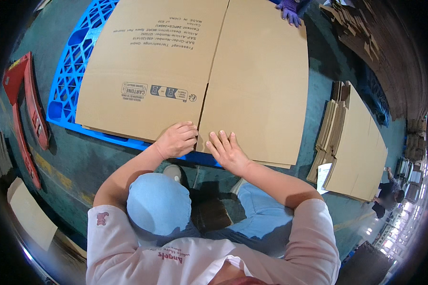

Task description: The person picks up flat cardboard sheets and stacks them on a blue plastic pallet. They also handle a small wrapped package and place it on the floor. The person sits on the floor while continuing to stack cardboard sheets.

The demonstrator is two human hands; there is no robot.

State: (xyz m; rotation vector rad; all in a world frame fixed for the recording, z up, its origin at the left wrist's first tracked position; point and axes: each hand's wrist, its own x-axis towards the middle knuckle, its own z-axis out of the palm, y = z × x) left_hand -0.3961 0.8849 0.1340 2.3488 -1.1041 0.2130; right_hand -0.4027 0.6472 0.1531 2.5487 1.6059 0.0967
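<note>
On a blue plastic pallet [71,76], big flat brown cardboard [195,71], smooth, with a slit. Left hand [177,139] curled loosely on its near edge, right hand [228,152] flat, fingers [222,141] spread, gripping nothing.

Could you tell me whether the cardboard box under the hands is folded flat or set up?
Flat: the cardboard box lies spread on the blue pallet.

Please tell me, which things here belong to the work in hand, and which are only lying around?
In hand: flat cardboard sheet, left hand, right hand, blue plastic pallet, a co-worker's purple-gloved hand.

Lying about: red pallet jack, second stack of flat cardboard.
</note>
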